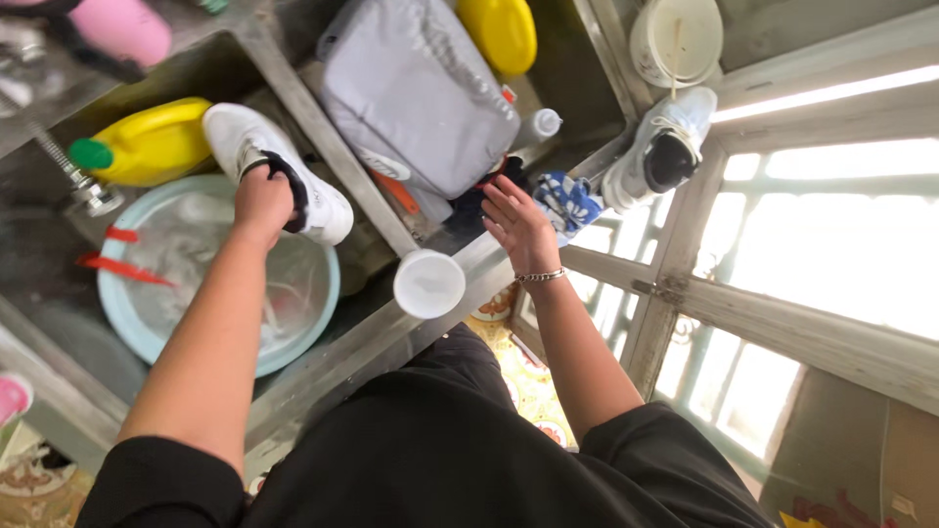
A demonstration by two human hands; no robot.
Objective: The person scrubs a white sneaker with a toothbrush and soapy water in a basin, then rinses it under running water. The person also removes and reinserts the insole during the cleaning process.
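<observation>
Fingers (256, 192) of the left hand (262, 203) are tucked into the collar of a white sneaker (264, 156), clamped on it above the pale blue basin (117, 313). Right hand (518, 227) hovers open, fingers apart, over a blue patterned cloth (567, 200). A white cup (428, 284) sits on the sink edge between them.

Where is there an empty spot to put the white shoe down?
The left hand grips the white shoe over the light blue basin, which holds water and red strips. Bare room shows on the metal sink ledge between the basin and the white cup. The other compartment is crowded: grey bag, small bottle, and the open right hand.
</observation>
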